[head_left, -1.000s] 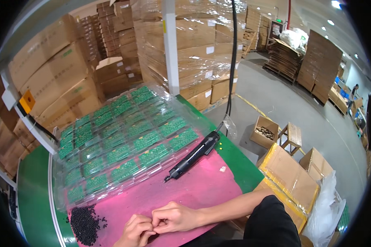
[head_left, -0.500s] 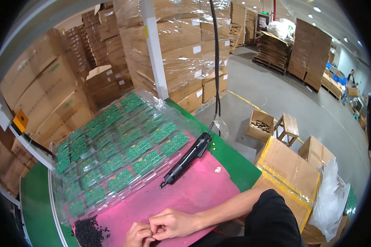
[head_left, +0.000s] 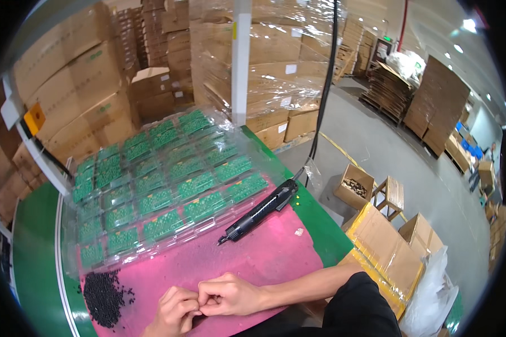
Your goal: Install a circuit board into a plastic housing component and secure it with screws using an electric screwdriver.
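Meeting knuckle to knuckle low over the pink mat [head_left: 264, 264], the two hands work close together near the lower edge of the view. The right hand [head_left: 229, 296] comes in from the right, its bare forearm stretched level below a black sleeve, the wrist nearly straight. The left hand [head_left: 177, 308] rises from the lower edge, back of the hand upward. Both sets of fingers are curled inward with their tips touching in a pinch; whether something small is grasped between them I cannot tell. Left of the left hand, a heap of small black pieces [head_left: 102, 297] sits loose on the mat's corner, a few grains scattered toward the hand.

Beyond the hands, a clear plastic tray [head_left: 177, 232] holds rows of green circuit boards [head_left: 122, 240], one to a compartment where the front rows show plainly. A black electric screwdriver [head_left: 258, 214] lies beside its right edge, bit pointing toward the hands, its rear end near the green surface [head_left: 36, 253].

On the floor to the right, an open carton [head_left: 349, 199] contains small brownish pieces [head_left: 354, 187], next to a wooden stool [head_left: 392, 194]. Nearer stands a yellow-taped carton [head_left: 385, 238].
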A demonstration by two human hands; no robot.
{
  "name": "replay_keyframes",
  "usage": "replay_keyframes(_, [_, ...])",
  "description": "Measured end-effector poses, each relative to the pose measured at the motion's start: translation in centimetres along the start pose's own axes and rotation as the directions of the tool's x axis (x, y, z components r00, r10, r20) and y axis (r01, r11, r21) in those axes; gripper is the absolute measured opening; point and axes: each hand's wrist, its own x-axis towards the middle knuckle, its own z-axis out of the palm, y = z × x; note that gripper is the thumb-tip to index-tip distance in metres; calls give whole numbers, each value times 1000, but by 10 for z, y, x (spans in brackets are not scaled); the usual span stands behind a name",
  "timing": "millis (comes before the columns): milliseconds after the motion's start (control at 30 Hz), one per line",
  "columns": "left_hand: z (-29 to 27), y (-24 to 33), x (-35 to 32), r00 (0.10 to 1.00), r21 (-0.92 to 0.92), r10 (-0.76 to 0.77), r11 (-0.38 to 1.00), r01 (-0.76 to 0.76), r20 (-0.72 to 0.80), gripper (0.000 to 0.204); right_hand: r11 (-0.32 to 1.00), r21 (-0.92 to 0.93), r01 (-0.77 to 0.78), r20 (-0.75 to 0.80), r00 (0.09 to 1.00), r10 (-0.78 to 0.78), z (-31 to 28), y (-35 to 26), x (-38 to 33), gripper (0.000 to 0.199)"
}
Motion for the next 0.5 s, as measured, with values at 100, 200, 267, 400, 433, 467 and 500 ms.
replay_keyframes(100, [4,-9,8,997,-4,73,997,-73,9,31,1000,-30,-9,-20,1000,9,-4,-2,-4,15])
replay_keyframes(200, [-3,-3,-1,998,49,57,997,-57,-11,28,999,-32,-8,30,999,9,0,-1,1,14])
replay_keyframes(267, [-4,-1,1,999,64,48,997,-46,-20,27,997,-80,-8,33,999,11,-2,-3,1,14])
replay_keyframes(400, [-7,-1,4,997,68,68,995,-67,-18,24,995,-86,43,17,999,-41,-3,-2,3,16])
replay_keyframes(433, [-9,0,4,996,69,87,994,-85,-16,23,997,-65,50,41,998,-48,-2,-3,4,16])
replay_keyframes(467, [-10,1,3,997,63,81,995,-80,-11,24,997,-71,34,27,999,-32,-1,-4,4,16])
replay_keyframes(500, [-10,1,3,998,80,67,995,-66,-16,24,997,-81,18,6,1000,-17,-1,-5,5,17])
